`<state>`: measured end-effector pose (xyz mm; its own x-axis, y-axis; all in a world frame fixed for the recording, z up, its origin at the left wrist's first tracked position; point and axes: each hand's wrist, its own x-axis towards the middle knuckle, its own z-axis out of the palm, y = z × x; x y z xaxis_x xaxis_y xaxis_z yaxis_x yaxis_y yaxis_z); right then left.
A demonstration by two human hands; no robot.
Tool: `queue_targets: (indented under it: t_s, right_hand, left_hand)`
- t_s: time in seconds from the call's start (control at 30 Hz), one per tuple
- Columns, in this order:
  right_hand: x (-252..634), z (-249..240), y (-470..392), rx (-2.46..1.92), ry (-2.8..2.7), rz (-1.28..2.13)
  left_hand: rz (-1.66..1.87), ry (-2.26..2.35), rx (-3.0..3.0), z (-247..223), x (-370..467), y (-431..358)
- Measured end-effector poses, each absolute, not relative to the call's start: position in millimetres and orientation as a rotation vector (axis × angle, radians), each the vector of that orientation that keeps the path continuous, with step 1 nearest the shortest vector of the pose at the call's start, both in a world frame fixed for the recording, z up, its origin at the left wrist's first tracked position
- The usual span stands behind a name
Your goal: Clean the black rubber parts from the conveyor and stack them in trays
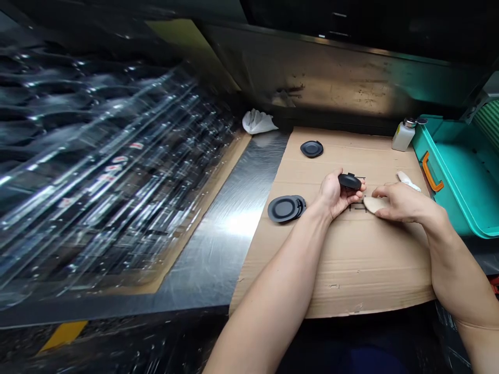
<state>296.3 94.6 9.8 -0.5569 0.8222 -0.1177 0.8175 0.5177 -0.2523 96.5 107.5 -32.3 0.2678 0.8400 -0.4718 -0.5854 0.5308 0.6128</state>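
Note:
My left hand [338, 197] is closed on a small black plastic lid-like part [350, 181], held tilted above the cardboard. Just to its right, my right hand [397, 202] grips a flat beige pad [374, 204], perhaps a cloth or sponge; its tip is close to the left fingertips. Left of my forearm, similar black oval parts [283, 209] lie overlapped on the cardboard sheet [362, 259]. Farther back lies another single black part [312, 149]. A small white object [407, 181] rests behind my right hand; its kind is unclear.
A teal bin [423, 140] with an orange handle [432, 172] stands at the right, beside a white bottle [404, 134] with a metal top. Stacked clear plastic trays [117, 171] fill the left, blurred. Crumpled white material [258, 122] sits at the back of the metal bench [218, 249].

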Motion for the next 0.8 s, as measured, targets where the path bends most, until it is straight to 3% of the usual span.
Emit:
queue_targets:
  t_s: [0.23,0.33,0.47,0.8]
  right_hand:
    - [285,1,107,-1.577,-2.139,0.282]
    - [255,-6,93,-1.517,-2.229,0.288]
    - [234,-4,82,-1.771,-2.285,0.101]
    - [244,-13,86,-1.746,-2.365,0.021]
  left_hand:
    - [1.303,0.868,0.424,-49,117,110]
    - [1.293,0.793,0.414,-54,125,108]
    - [1.294,0.712,0.415,-53,127,104]
    - [1.269,0.756,0.399,-56,120,100]
